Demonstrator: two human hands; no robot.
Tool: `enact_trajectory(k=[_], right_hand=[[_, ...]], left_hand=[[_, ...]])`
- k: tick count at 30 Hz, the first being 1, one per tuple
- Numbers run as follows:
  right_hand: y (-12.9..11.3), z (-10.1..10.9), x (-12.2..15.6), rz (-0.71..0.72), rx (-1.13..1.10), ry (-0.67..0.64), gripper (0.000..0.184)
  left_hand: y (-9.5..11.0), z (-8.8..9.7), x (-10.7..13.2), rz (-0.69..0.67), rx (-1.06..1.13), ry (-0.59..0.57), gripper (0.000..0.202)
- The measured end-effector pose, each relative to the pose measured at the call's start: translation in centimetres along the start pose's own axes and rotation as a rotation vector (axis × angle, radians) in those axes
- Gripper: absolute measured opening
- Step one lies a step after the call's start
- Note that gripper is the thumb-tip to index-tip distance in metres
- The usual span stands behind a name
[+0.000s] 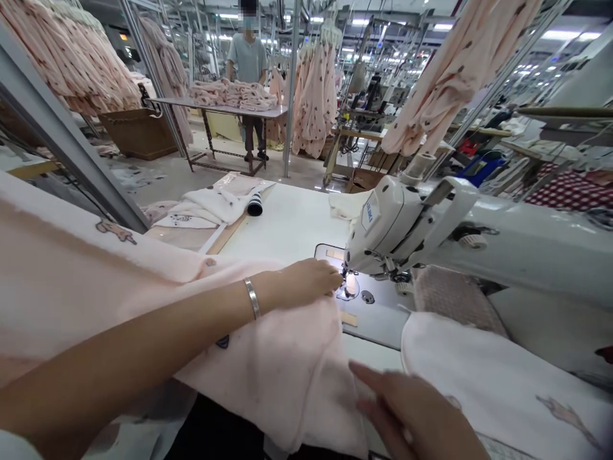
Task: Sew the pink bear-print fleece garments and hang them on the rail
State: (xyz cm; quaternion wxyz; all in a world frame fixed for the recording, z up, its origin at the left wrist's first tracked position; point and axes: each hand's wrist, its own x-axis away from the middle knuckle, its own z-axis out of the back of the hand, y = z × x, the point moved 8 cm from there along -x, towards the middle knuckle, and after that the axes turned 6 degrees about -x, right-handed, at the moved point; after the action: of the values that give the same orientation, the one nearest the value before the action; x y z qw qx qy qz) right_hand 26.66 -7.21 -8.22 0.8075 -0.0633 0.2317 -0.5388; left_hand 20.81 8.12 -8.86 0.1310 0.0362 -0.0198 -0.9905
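A large piece of pale pink fleece fabric [292, 364] with small printed figures spreads from the far left across the front of the sewing table. My left hand [306, 281], a silver bangle at its wrist, is closed on the fabric's edge, fingertips right beside the needle of a white sewing machine [387, 211]. A lamp lights the needle plate [368, 313]. Lower down, my right hand [416, 409] is somewhat blurred, its index finger stretched toward the fabric's right edge and the fingers apart. Nothing shows in its grasp.
White printed fabric [479, 377] lies right of the machine bed. Folded pieces [201, 207] and a dark striped thread cone [255, 204] are at the table's left back. Pink garments [440, 76] hang overhead. Beyond, a person [248, 61] stands behind a table [163, 101] stacked with pink fabric.
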Motion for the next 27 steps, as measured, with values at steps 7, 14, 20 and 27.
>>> enact_trajectory(k=[7,14,20,27], right_hand=[[1.3,-2.5,-4.7,0.056,0.078,-0.164,0.029],[4.7,-1.8,-7.2,-0.001,0.062,-0.280,0.029],[8.6,-2.3,-8.4,-0.103,0.201,-0.269,0.025],[12.7,-1.6,-7.2,-0.209,0.363,-0.107,0.039]], left_hand=[[0.3,4.2,1.0,0.297,-0.092,0.148,0.008],[6.5,-0.3,7.0,0.261,-0.006,0.182,0.041],[3.7,-0.1,6.6,0.128,0.186,0.142,0.058],[0.6,-0.4,3.0,0.021,0.162,0.051,0.068]])
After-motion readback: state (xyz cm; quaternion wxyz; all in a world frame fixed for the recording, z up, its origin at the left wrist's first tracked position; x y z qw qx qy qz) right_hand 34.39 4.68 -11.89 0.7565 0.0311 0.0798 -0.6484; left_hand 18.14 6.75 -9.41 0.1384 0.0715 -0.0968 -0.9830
